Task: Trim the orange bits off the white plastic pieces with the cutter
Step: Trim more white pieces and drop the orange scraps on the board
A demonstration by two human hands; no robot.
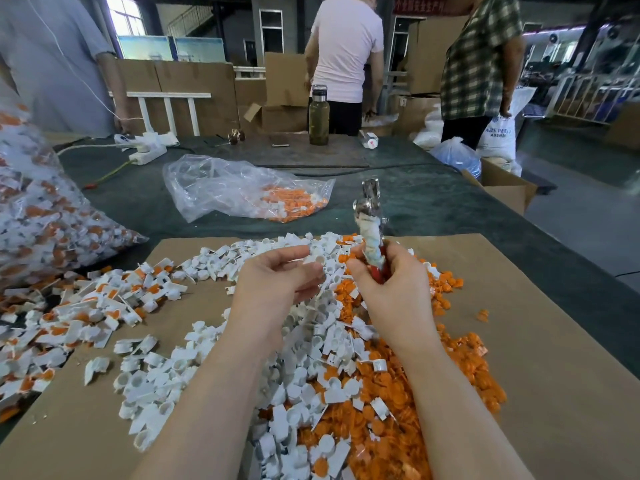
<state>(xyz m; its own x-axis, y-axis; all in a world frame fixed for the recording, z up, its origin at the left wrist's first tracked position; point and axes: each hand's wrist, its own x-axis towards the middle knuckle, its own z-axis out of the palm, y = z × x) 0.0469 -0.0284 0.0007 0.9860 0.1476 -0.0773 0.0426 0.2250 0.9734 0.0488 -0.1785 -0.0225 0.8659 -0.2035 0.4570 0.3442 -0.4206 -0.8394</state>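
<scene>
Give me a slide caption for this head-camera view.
Left hand pinches a white plastic piece; right hand grips the cutter above sorted white and orange scraps.

Two bare forearms enter from bottom of frame, no sleeves visible up to the frame edge. left hand [277,282] and right hand [391,289]: no gloves, no rings, no watch or wristband. Nails short, unpainted as far as visible. No tape, bandage or markings on either wrist
</scene>
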